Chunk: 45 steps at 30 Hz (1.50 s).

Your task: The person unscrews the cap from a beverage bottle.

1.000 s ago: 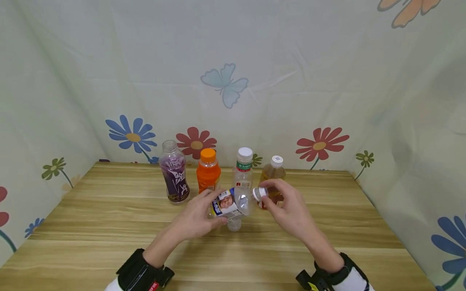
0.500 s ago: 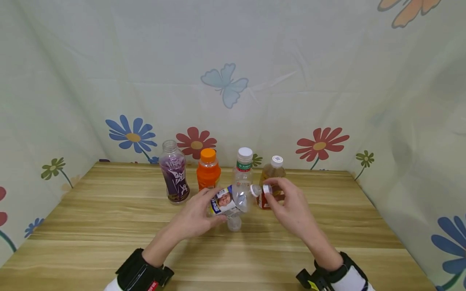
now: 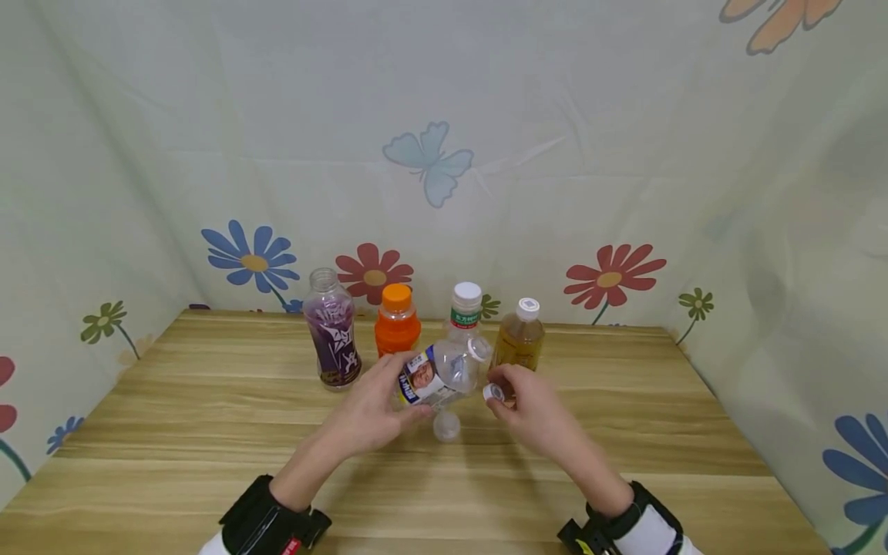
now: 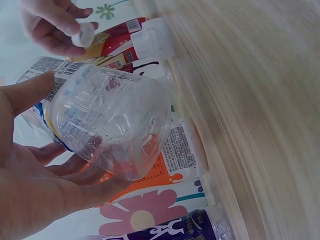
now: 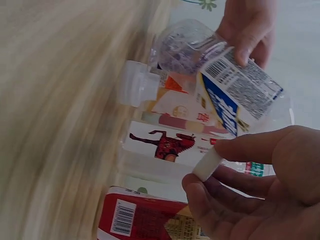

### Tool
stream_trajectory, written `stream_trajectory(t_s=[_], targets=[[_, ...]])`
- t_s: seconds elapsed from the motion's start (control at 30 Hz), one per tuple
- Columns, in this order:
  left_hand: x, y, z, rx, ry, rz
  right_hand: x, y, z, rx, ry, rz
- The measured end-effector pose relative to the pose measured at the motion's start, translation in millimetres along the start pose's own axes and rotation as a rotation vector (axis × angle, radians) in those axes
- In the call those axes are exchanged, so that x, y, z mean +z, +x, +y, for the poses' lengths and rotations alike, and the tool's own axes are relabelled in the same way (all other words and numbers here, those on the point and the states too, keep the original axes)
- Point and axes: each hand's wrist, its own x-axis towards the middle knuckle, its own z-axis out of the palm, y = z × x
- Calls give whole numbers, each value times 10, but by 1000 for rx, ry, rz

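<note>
Tilted to the right above the table, a clear plastic bottle (image 3: 458,368) with a white and blue label is gripped by my left hand (image 3: 375,405). Its uncapped neck points up and right. The left wrist view shows the thumb on the label of the bottle (image 4: 110,115) and the fingers beneath. My right hand (image 3: 534,408) pinches a white bottle cap (image 3: 493,392) between thumb and fingers, apart from the neck and lower than it. In the right wrist view the cap (image 5: 207,164) is seen edge-on at the fingertips.
Behind stand a purple-labelled bottle (image 3: 334,331) with a bare neck, an orange bottle (image 3: 398,327), a clear bottle with a white cap (image 3: 467,293) and an amber drink bottle (image 3: 520,339). A small translucent cup-like piece (image 3: 447,426) sits on the wooden table (image 3: 444,501) below the held bottle.
The right hand has drawn the cap off the bottle's neck to the right, then lowered it toward the table. The left hand has tipped the bottle's neck slightly upward.
</note>
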Motion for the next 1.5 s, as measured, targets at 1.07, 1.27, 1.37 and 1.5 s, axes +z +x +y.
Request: stream_trajectory(t_s=[1.07,1.27,1.37,1.5], targets=[[-39,17,105,8,-80,35,407,125,66,-168,-151,-261],[-49,16,120,11,-65,36,423,135,67,-196,-153,-239],[-55,13,124,13,-73,35,394,128,71,-156,-120,-257],[-54,5,138,19,-80,32,278,95,39,-75,-74,-289]])
